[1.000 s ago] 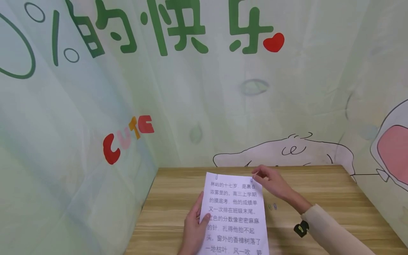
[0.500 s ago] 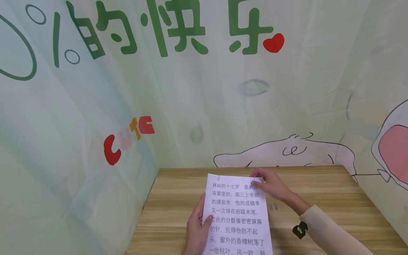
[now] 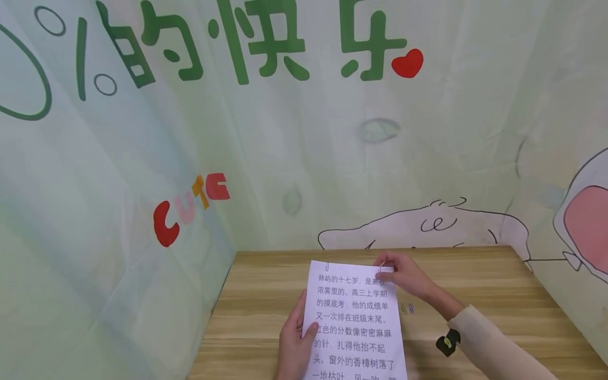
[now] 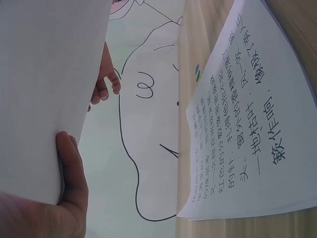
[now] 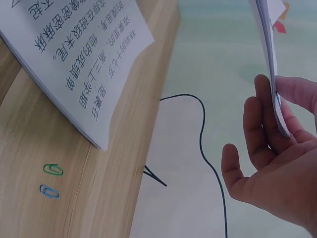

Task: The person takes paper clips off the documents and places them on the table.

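A printed sheaf of paper [image 3: 353,322] is held up over the table, a paper clip [image 3: 326,267] on its top edge near the left corner. My left hand [image 3: 295,338] grips its left edge, thumb in front. At the top right corner my right hand [image 3: 404,274] pinches the paper, with a second clip [image 3: 379,269] by the fingertips, partly hidden. In the right wrist view, the right hand [image 5: 277,168] has thumb and fingers on either side of the thin sheaf [image 5: 270,54].
Another printed stack [image 4: 252,119] lies on the wooden table [image 3: 256,295], seen in both wrist views. Right of the held paper are a green clip [image 5: 53,169] and a blue clip [image 5: 49,191]. Printed cloth hangs at the back and sides.
The right thumb has come down onto the front of the paper's corner, beside the clip. The held paper and left hand have shifted slightly right and down.
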A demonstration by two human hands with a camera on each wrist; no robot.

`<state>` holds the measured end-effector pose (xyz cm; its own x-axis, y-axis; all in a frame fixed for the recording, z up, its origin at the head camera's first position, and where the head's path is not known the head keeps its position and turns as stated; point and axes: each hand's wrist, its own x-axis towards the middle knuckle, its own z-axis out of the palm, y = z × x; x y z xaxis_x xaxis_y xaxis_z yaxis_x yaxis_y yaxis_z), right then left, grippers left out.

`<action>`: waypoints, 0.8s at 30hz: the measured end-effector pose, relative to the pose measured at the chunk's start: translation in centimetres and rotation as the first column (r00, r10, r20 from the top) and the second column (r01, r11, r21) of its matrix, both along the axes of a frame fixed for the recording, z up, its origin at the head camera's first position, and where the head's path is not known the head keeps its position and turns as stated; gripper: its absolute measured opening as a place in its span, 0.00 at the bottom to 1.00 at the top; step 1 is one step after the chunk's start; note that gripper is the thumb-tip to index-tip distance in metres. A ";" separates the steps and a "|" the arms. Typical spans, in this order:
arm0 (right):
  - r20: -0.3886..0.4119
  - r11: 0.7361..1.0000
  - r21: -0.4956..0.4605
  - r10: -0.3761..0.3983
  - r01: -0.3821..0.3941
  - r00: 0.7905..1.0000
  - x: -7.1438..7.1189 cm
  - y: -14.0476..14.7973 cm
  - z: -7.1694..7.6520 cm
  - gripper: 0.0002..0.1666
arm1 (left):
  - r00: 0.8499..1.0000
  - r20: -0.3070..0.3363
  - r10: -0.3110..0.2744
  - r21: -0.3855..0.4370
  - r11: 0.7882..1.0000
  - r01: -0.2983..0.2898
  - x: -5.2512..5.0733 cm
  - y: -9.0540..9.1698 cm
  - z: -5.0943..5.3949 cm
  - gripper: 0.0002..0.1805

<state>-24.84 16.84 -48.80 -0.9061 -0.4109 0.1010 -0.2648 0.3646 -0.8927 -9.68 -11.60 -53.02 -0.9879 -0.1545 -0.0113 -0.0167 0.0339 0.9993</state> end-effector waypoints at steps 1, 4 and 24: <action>0.014 1.000 -0.002 -0.002 0.002 1.000 0.0 0.0 0.1 0.13 | 1.000 0.001 0.002 -0.005 1.000 -0.002 0.0 0.0 0.0 0.45; 0.066 1.000 -0.004 -0.028 0.028 0.997 0.0 0.1 0.2 0.13 | 1.000 -0.002 0.006 -0.021 1.000 -0.006 0.1 0.0 0.0 0.45; 0.171 0.996 -0.044 -0.075 0.084 0.982 0.4 -0.2 -0.1 0.15 | 1.000 0.013 0.005 0.016 1.000 -0.006 0.6 0.0 0.1 0.44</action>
